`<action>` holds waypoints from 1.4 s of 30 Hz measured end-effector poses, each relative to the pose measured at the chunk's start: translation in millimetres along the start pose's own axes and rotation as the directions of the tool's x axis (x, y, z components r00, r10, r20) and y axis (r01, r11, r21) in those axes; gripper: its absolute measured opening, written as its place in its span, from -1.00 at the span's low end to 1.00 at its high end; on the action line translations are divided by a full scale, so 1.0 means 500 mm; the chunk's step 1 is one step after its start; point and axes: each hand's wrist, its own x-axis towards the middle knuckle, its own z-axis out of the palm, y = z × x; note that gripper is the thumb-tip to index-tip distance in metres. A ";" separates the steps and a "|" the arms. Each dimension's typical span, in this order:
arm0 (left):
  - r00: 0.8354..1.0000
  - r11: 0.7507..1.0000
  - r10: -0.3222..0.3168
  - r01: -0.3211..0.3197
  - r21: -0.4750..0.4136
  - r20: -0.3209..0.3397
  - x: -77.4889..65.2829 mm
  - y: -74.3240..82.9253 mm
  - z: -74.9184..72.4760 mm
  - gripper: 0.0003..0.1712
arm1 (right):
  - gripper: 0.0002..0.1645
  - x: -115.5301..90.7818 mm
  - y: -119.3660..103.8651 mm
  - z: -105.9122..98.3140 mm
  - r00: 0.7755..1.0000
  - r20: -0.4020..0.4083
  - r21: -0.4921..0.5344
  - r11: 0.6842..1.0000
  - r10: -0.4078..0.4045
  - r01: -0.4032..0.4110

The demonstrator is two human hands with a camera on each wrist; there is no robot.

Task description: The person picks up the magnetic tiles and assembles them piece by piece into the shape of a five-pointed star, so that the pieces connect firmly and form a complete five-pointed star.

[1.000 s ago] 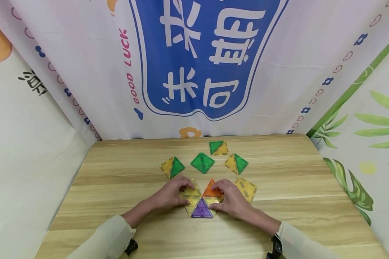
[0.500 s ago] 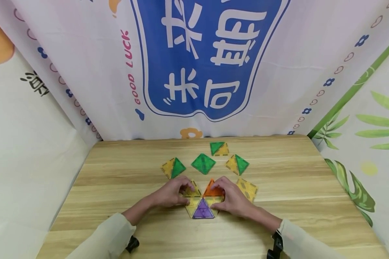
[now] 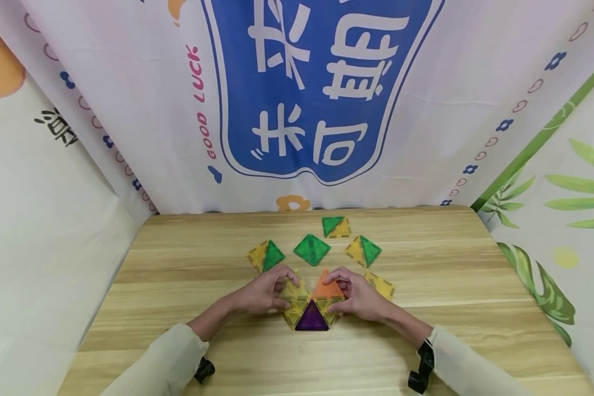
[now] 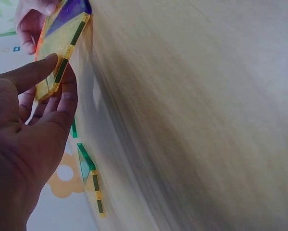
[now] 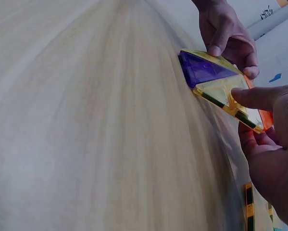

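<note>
Several see-through triangular magnetic tiles form a fan in the head view. A purple tile (image 3: 312, 319) is at its near middle, flanked by yellow tiles (image 3: 293, 317), with an orange tile (image 3: 328, 289) at the far right. My left hand (image 3: 264, 292) grips the left side of the fan; in the left wrist view its thumb lies on a yellow tile (image 4: 62, 45) and the fingers curl beneath. On the other side my right hand (image 3: 363, 297) pinches the yellow and orange tiles, its thumb on top of a yellow tile (image 5: 216, 91). The fan appears raised off the table.
Beyond the hands lie a green tile pair (image 3: 312, 249) and yellow-green pairs at the left (image 3: 266, 256), right (image 3: 364, 251) and back (image 3: 335, 226). A yellow tile piece (image 3: 380, 285) is beside my right hand. A printed curtain (image 3: 168, 137) hangs behind the wooden table (image 3: 178, 247).
Both hands have lifted and tilted the tile fan slightly, and its purple tile looks darker. My grip on each side stays the same. The other tiles have not moved on the table.
</note>
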 end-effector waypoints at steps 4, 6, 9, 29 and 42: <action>0.999 0.999 -0.001 0.003 -0.042 0.047 0.009 0.005 -0.003 -0.52 | -0.39 0.008 0.002 -0.008 0.998 0.067 0.111 0.993 0.022 -0.029; 0.998 1.000 -0.006 0.008 -0.030 0.064 0.016 0.005 -0.003 -0.53 | -0.39 0.014 0.003 -0.009 0.996 0.087 0.115 0.993 0.012 -0.022; 0.996 1.000 -0.012 0.011 0.012 0.083 0.026 0.003 -0.002 -0.55 | -0.40 0.021 0.004 -0.009 0.995 0.101 0.102 0.995 -0.009 -0.001; 0.991 0.929 0.129 -0.112 0.352 -0.025 0.039 0.002 0.020 -0.43 | -0.21 0.026 -0.003 0.006 0.995 0.032 -0.469 0.878 -0.093 0.098; 0.997 0.902 0.083 -0.072 0.425 -0.006 0.028 0.001 0.028 -0.34 | -0.27 0.007 -0.006 0.018 0.996 0.024 -0.562 0.823 -0.082 0.082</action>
